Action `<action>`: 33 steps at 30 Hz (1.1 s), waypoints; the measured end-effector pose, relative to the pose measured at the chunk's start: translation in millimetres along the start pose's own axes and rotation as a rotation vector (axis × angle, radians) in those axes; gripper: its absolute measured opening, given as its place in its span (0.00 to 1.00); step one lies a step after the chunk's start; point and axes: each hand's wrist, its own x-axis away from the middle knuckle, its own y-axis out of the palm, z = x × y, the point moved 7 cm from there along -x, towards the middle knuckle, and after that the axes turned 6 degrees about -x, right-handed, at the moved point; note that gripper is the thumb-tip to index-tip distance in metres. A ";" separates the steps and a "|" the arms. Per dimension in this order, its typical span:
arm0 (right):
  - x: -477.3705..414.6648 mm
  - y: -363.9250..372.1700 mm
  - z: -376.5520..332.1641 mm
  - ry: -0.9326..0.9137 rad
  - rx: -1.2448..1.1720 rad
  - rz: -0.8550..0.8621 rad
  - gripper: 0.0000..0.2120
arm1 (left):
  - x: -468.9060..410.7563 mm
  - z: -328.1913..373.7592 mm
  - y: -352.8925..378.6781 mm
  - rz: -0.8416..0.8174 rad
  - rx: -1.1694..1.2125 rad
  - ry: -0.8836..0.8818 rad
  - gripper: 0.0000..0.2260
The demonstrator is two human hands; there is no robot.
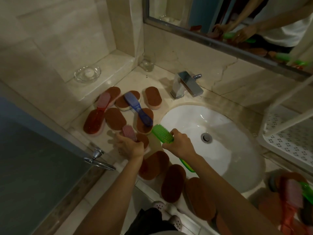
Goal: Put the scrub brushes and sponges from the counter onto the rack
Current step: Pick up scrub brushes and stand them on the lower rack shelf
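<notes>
Pickup is the step in hand, as we judge it: both hands are low over the bench point(157, 78), each holding a brush, and neither brush is near the rack point(291, 143). The left hand point(130, 148) curls round a small pink scrub brush point(129, 133), close above a brown sponge point(143, 139) by the bench's front edge. The right hand point(179, 145) grips a green scrub brush point(162, 134) at its neck, bristled face up, with the handle running back under the wrist over the rim of the sink point(220, 133).

Next, we think, both brushes must be carried right across the sink to the rack's white perforated shelf, well apart from here. The left arm has the longer reach.

Both forearms stretch forward and down, roughly parallel, wrists near each other. Many sponges, a blue brush point(133, 102) and a red-handled brush point(101, 106) lie on the bench, so most of the work remains. More brushes show at lower right. Whether they sit on a lower tier, we cannot tell.
</notes>
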 end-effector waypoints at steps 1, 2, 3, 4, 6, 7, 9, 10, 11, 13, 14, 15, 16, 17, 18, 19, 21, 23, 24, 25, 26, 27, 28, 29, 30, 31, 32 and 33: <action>-0.4 -0.4 -1.0 -0.002 -0.005 0.003 0.21 | -1.0 0.2 -0.5 -0.001 0.018 0.008 0.40; -1.2 -0.6 -1.9 -0.006 -0.011 0.008 0.21 | -1.7 0.3 -1.6 0.002 0.033 0.024 0.39; -1.7 -1.4 -3.1 -0.010 -0.016 0.013 0.22 | -1.5 0.3 -3.2 0.011 0.034 0.045 0.37; -1.9 -2.7 -4.4 -0.015 -0.019 0.019 0.22 | -1.6 0.2 -5.0 0.018 0.033 0.068 0.35; -1.0 -6.9 -7.7 -0.027 -0.022 0.035 0.22 | -0.8 1.9 -10.7 0.038 0.056 0.119 0.31; 0.0 -10.0 -9.1 -0.030 -0.026 0.044 0.22 | 0.0 3.3 -13.8 0.047 0.090 0.149 0.29; 2.7 -18.1 -10.1 -0.028 -0.047 0.075 0.21 | 5.8 12.4 -21.1 0.047 0.159 0.217 0.27; 3.6 -23.0 -8.2 -0.020 -0.059 0.102 0.21 | 9.0 19.4 -22.3 0.028 0.182 0.257 0.26; 5.0 -30.3 -5.6 -0.011 -0.075 0.140 0.22 | 14.5 30.8 -21.5 -0.010 0.195 0.306 0.24; 8.7 -46.1 4.0 0.027 -0.117 0.228 0.25 | 26.6 56.1 -14.8 -0.112 0.213 0.388 0.22; 13.4 -57.8 11.8 0.056 -0.148 0.287 0.26 | 32.8 70.3 -6.6 -0.179 0.223 0.434 0.21; 19.9 -69.8 20.0 0.086 -0.173 0.341 0.26 | 39.8 82.8 1.7 -0.236 0.220 0.475 0.21; 27.8 -83.3 31.3 0.123 -0.193 0.402 0.26 | 47.6 95.1 13.3 -0.298 0.195 0.510 0.21; 36.2 -95.5 43.4 0.160 -0.220 0.451 0.25 | 57.0 105.6 25.4 -0.365 0.161 0.534 0.21; 44.2 -105.5 56.1 0.193 -0.265 0.496 0.23 | 67.2 113.5 38.0 -0.441 0.127 0.550 0.22; 57.4 -118.8 74.1 0.234 -0.338 0.552 0.21 | 84.8 123.4 56.5 -0.537 0.093 0.582 0.23; 71.6 -129.7 98.9 0.284 -0.486 0.586 0.19 | 108.5 134.6 78.1 -0.662 0.064 0.619 0.22; 90.7 -141.8 127.7 0.354 -0.592 0.633 0.19 | 139.8 144.9 102.2 -0.804 0.040 0.664 0.21; 101.5 -148.6 141.1 0.378 -0.647 0.666 0.19 | 155.5 147.7 115.0 -0.873 0.024 0.683 0.20; 111.9 -155.3 153.9 0.399 -0.694 0.698 0.20 | 171.9 150.3 127.5 -0.940 0.011 0.700 0.20; 122.2 -161.9 167.0 0.422 -0.729 0.729 0.20 | 188.4 152.8 140.3 -0.996 -0.004 0.719 0.20; 132.8 -168.2 180.3 0.456 -0.755 0.752 0.19 | 206.9 156.0 152.4 -1.043 -0.032 0.745 0.19; 141.8 -173.8 192.5 0.485 -0.786 0.770 0.19 | 224.1 158.5 164.4 -1.079 -0.063 0.767 0.19; 148.1 -177.6 203.9 0.503 -0.819 0.787 0.18 | 238.7 160.4 174.5 -1.110 -0.091 0.790 0.18; 153.9 -183.0 214.8 0.506 -0.849 0.805 0.16 | 254.7 162.6 185.9 -1.146 -0.110 0.809 0.18; 158.5 -188.4 225.7 0.509 -0.869 0.823 0.16 | 270.2 164.9 196.3 -1.179 -0.130 0.830 0.18; 160.7 -193.6 236.5 0.516 -0.879 0.836 0.15 | 283.6 167.7 206.7 -1.200 -0.150 0.850 0.18; 162.4 -200.0 246.2 0.531 -0.877 0.846 0.14 | 296.2 171.2 216.4 -1.213 -0.165 0.866 0.19</action>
